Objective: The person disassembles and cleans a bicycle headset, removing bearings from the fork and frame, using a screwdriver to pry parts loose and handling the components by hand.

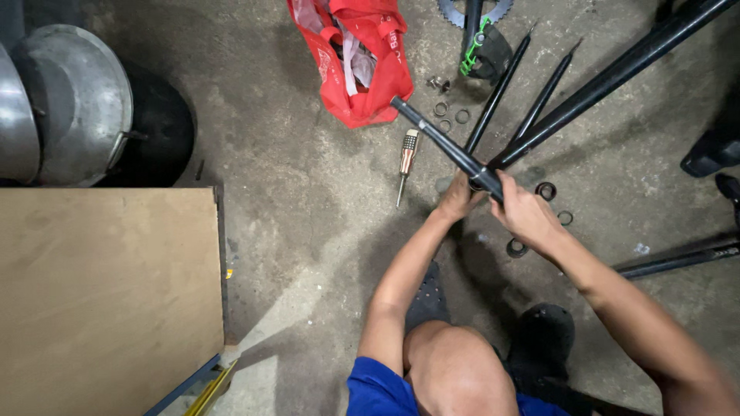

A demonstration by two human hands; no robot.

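Both hands are closing in on one spot: the right hand (528,216) is wrapping its fingers around the junction of the black bicycle frame (493,171), clenched on the metal where the tubes meet, and the left hand (456,200) is pressing in from the other side, fingers curled under that same junction, gripping it as well. The frame is lying low over the concrete floor (308,192), just beyond the person's knees.

From the grip, one thick tube is running up and to the left, its open end stopping next to a red bag (358,58). Thinner stays and a heavier tube are fanning out up and to the right.

Just left of the hands a screwdriver (406,158) with a brown handle is lying on the floor. Small metal rings (451,114) are sitting further out, beside the bag, and dark rings (546,189) are resting right next to the right hand.

It looks like a fitting step at the junction, with both hands steadying and working the joint. The next move, as I judge it, is calling for one hand to keep the frame braced while the other frees up for a ring or the screwdriver.
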